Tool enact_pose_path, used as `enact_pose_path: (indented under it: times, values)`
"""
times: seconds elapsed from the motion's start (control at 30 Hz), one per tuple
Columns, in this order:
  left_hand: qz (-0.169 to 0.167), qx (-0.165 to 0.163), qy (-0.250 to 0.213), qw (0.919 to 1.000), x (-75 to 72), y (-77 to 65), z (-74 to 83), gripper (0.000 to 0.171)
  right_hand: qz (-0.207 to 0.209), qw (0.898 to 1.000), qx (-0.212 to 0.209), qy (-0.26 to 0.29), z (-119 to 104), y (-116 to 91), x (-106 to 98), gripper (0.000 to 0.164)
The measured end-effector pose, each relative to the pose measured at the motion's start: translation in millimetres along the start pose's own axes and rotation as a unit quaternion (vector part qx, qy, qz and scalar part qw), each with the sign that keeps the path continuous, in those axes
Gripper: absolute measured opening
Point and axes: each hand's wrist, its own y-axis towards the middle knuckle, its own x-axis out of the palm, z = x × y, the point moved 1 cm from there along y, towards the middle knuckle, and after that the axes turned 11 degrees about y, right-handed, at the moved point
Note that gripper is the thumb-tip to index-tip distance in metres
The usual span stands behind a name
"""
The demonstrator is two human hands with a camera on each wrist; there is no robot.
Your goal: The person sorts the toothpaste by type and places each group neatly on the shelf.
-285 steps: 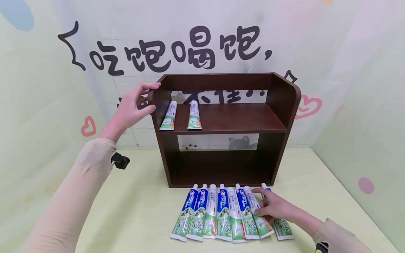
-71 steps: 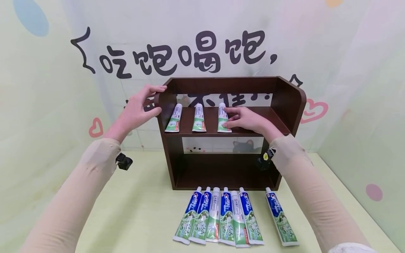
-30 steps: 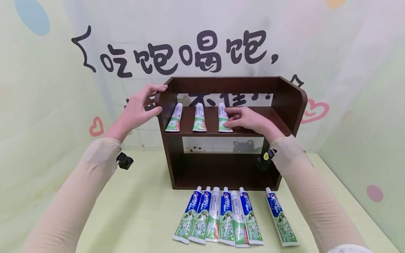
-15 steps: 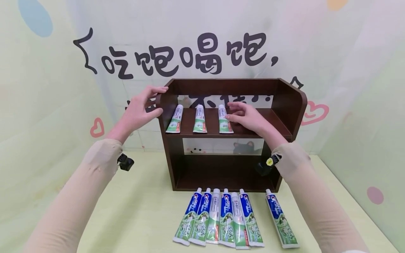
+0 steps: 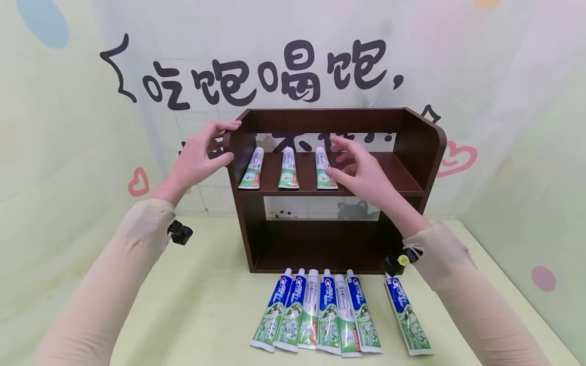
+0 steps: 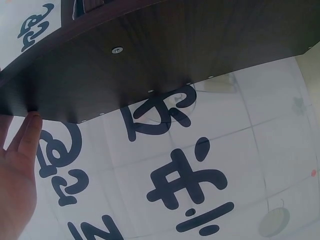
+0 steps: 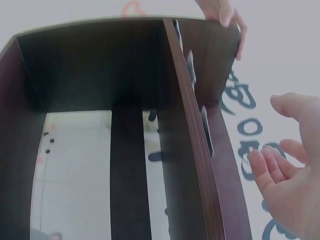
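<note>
My left hand (image 5: 197, 157) holds the upper left corner of a dark brown two-tier wooden shelf (image 5: 320, 193), fingertips over its top edge and thumb at its front. The left wrist view shows fingers (image 6: 30, 132) against the panel's edge. On the upper tier lie three white-and-green toothpaste tubes, at the left wall (image 5: 252, 170), further right (image 5: 288, 170) and near the middle (image 5: 322, 165), caps to the back. Just right of this last tube my right hand (image 5: 366, 175) hovers, fingers spread and holding nothing. In the right wrist view that hand (image 7: 290, 180) is apart from the shelf.
On the table (image 5: 197, 305) before the shelf lie several toothpaste tubes side by side, blue-and-green ones (image 5: 327, 310) mixed with white-and-green ones (image 5: 345, 312). Another blue-and-green tube (image 5: 407, 315) lies apart at right. A printed curtain (image 5: 192, 30) hangs behind.
My right hand brought a white-and-green tube from the table row to the upper tier, then let go and drew back to the right. My left hand stays on the shelf corner.
</note>
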Motion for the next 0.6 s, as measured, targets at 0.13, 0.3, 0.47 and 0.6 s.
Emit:
enact_pose_path:
  times: [0.13, 0.3, 0.47, 0.6]
  values:
    - [0.000, -0.001, -0.005, 1.0000, -0.2, 0.6, -1.7, 0.047, 0.014, 1.000, -0.028, 0.003, -7, -16, 6, 0.066]
    - [0.008, -0.004, 0.000, 1.0000, 4.5, 4.1, -18.8, 0.048, 0.012, 0.999, -0.045, 0.016, -9, -37, 11, 0.065]
    - [0.006, -0.004, -0.003, 1.0000, 5.1, 4.2, -19.4, 0.048, 0.001, 0.998, -0.056, 0.021, -1, -55, 17, 0.065]
    - [0.001, -0.005, -0.007, 1.0000, 1.7, 1.1, -4.5, 0.047, -0.005, 0.998, -0.059, 0.019, 7, -69, 22, 0.065]
